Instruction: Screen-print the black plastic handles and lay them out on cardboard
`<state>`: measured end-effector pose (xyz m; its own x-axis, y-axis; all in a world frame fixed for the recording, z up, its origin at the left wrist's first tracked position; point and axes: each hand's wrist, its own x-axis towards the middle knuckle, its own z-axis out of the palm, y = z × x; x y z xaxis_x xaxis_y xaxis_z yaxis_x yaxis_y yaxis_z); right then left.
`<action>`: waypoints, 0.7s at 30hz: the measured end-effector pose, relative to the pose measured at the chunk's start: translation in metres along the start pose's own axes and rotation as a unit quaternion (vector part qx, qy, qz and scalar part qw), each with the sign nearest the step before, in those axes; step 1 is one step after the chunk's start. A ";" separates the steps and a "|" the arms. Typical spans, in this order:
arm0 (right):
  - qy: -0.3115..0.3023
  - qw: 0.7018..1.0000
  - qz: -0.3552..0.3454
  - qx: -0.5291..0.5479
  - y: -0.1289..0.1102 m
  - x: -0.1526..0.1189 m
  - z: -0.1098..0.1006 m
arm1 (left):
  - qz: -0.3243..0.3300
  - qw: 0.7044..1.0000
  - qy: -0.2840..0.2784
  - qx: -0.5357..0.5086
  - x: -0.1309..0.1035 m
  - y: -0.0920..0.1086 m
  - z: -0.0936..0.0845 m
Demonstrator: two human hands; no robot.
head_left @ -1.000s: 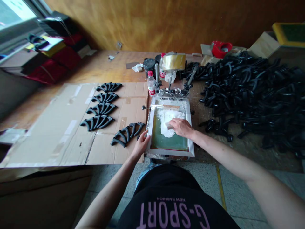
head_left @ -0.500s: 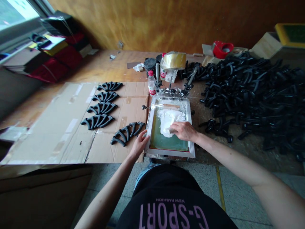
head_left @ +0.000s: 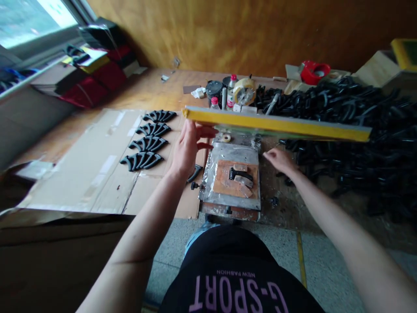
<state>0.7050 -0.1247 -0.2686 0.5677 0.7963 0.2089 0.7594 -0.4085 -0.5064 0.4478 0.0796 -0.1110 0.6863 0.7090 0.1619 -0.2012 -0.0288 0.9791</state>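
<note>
Frame [head_left: 276, 124] raised above the plate [head_left: 208, 199], my left hand [head_left: 192, 145] at its end

My left hand is up at the left end of the frame, its fingers spread apart around the near corner. Whether they truly grip the frame or only prop it, I cannot tell, as the fingertips are partly lost against its edge. The frame shows its yellow side to me, lying almost level across the view.

My right hand [head_left: 279, 160] is lower, below the frame and just right of the plate, with the fingers curled in toward the thumb.

Between my hands, on the plate, lies a brown board [head_left: 222, 186]. A black curved piece [head_left: 243, 174] rests on it, lying sideways, with pale blocks [head_left: 243, 181] set close about it. A small tape ring [head_left: 226, 138] sits near the plate's far edge.

On my left, four fanned rows of black pieces [head_left: 142, 161] lie on the cardboard [head_left: 81, 169], and another piece [head_left: 195, 173] shows beside my left forearm. On my right spreads a heap of black parts [head_left: 339, 104]. Beyond the frame stand two red-capped bottles [head_left: 232, 92] and a tape roll [head_left: 244, 92].
</note>
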 end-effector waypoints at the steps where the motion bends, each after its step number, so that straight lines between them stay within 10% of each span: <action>1: -0.032 0.999 0.001 -0.012 -0.008 -0.014 0.018 | 0.008 1.000 0.003 -0.003 0.006 0.001 0.005; 5: -0.153 0.978 -0.007 -0.142 -0.052 -0.048 0.063 | -0.011 0.998 0.060 -0.034 -0.014 -0.024 0.015; 9: -0.164 0.972 0.043 -0.162 -0.096 -0.059 0.065 | -0.299 0.952 -0.053 -0.029 -0.088 -0.085 0.012; 12: -0.131 0.983 -0.068 -0.109 -0.147 -0.068 0.076 | -0.381 0.921 0.005 -0.082 -0.130 -0.122 0.000; 16: -0.161 0.958 -0.236 -0.021 -0.221 -0.062 0.119 | -0.341 0.921 0.178 -0.064 -0.144 -0.140 -0.059; 21: -0.220 0.947 -0.229 -0.046 -0.262 0.004 0.187 | -0.375 0.879 0.261 0.138 -0.149 -0.158 -0.170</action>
<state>0.4491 0.0693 -0.2918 -0.0008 0.9999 0.0103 0.9301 0.0046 -0.3672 0.2582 0.0979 -0.3107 0.1248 0.8263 -0.5492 0.3970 0.4657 0.7909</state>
